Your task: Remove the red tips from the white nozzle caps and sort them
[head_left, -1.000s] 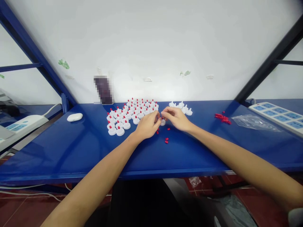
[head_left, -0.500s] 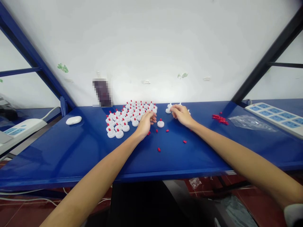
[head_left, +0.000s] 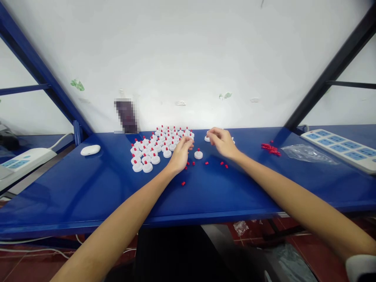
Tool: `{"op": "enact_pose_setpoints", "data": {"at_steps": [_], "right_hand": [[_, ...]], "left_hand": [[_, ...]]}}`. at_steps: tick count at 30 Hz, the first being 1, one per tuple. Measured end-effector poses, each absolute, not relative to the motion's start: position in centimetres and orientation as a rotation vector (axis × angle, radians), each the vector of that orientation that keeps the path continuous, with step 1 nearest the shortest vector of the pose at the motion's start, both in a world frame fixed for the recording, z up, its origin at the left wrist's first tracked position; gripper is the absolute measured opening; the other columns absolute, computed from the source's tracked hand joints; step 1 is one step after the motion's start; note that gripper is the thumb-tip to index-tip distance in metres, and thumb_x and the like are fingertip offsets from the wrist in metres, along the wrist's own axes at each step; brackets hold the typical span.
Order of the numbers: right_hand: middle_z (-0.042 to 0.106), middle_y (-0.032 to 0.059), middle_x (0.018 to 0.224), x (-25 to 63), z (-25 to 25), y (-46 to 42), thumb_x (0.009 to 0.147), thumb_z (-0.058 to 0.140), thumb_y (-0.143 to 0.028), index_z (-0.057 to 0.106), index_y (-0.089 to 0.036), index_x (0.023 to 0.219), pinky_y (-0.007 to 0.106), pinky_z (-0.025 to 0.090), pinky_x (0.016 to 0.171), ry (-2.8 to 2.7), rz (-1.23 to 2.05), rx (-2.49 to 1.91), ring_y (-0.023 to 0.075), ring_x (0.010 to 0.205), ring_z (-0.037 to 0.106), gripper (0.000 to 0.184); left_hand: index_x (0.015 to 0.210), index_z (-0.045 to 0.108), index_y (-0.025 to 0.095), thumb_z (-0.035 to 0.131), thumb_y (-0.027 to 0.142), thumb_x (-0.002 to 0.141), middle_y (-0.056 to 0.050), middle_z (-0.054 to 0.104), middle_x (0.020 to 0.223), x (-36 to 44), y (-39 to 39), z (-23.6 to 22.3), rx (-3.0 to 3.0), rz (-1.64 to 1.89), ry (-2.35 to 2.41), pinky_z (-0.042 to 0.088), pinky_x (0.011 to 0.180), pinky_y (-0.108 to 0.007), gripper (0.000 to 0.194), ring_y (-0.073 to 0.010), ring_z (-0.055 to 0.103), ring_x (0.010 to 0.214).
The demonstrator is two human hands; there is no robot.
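- Bench (head_left: 126, 196): x1, glossy blue, smooth flat top, straight near edge.
- Power strips: x2, white w/ blue sockets; one (head_left: 337, 149) by bench's R edge, other (head_left: 29, 162) past L edge.
- L hand (head_left: 181, 154): fingers curled, narrow, beside the cap cluster's R side; can't tell if holding anything.
- R hand (head_left: 222, 144): fingers bent, narrow, towards far edge, at a bare white cap (head_left: 207, 138); grip on it unclear.
- Clear bag (head_left: 308, 153): x1, thin crinkly plastic, R part of bench.
- White case (head_left: 90, 150): x1, smooth, rounded, near far L corner.
- Tipped caps (head_left: 155, 159): 30-plus, overlapping so no exact no.; far edge, L of centre. White round bases, upright red tips.
- Single tipped cap (head_left: 198, 154): x1, upright, btwn hands.
- Red pile (head_left: 270, 149): small pcs, uncountable, R part, beside bag.
- Loose red tips (head_left: 206, 163): approx. 7, tiny, scattered nearer near edge than hands.
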State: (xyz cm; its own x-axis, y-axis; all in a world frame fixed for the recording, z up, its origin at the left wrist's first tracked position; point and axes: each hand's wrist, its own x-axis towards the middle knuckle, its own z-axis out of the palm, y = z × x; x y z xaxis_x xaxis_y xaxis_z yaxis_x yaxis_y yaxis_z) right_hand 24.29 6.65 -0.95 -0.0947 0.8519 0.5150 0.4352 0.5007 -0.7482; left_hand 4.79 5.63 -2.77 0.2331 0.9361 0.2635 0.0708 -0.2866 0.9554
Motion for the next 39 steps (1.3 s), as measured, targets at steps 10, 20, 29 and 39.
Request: {"op": "enact_pose_setpoints", "data": {"at_steps": [10, 20, 29, 39], "right_hand": [[0.071, 0.003, 0.072, 29.1, 3.4, 4.3, 0.065, 0.081, -0.043, 0.065, -0.017, 0.103, 0.026, 0.047, 0.05, -2.437, 1.377, -1.529, 0.0159, 0.055, 0.063, 0.049], [0.07, 0.0029, 0.064, 26.1, 2.8, 3.6, 0.067, 0.076, -0.032, 0.067, -0.017, 0.075, 0.027, 0.051, 0.055, -2.415, 1.306, -1.429, 0.0178, 0.057, 0.067, 0.019], [0.066, -0.0004, 0.063, 24.5, 1.3, 3.6, 0.076, 0.065, -0.029, 0.063, -0.018, 0.076, 0.025, 0.044, 0.055, -2.478, 0.772, -1.218, 0.013, 0.055, 0.059, 0.011], [0.064, -0.0003, 0.066, 23.4, -0.2, 3.2, 0.087, 0.053, -0.025, 0.064, -0.019, 0.082, 0.027, 0.042, 0.062, -2.373, 0.339, -1.051, 0.0136, 0.058, 0.056, 0.013]], "left_hand": [[0.095, 0.058, 0.021, 0.042, 0.037, 0.097, -0.003, 0.06, 0.077, 3.1, 4.4, -1.5, 2.427, 0.981, 1.122, 0.037, 0.071, -0.031, 0.024, -0.0205, 0.055, 0.076], [0.101, 0.063, 0.024, 0.051, 0.046, 0.092, 0.0, 0.058, 0.066, 3.9, 4.6, -2.9, 2.41, 0.83, 1.189, 0.034, 0.063, -0.029, 0.027, -0.0205, 0.054, 0.063], [0.103, 0.067, 0.024, 0.046, 0.04, 0.093, -0.001, 0.064, 0.078, 4.7, 6.2, -2.8, 2.423, 0.83, 1.043, 0.034, 0.063, -0.028, 0.028, -0.0187, 0.055, 0.071], [0.081, 0.071, 0.015, 0.053, 0.036, 0.087, -0.001, 0.062, 0.069, 4.2, 7.0, -3.0, 1.966, 1.083, 0.938, 0.037, 0.061, -0.024, 0.028, -0.0134, 0.051, 0.065]]}}
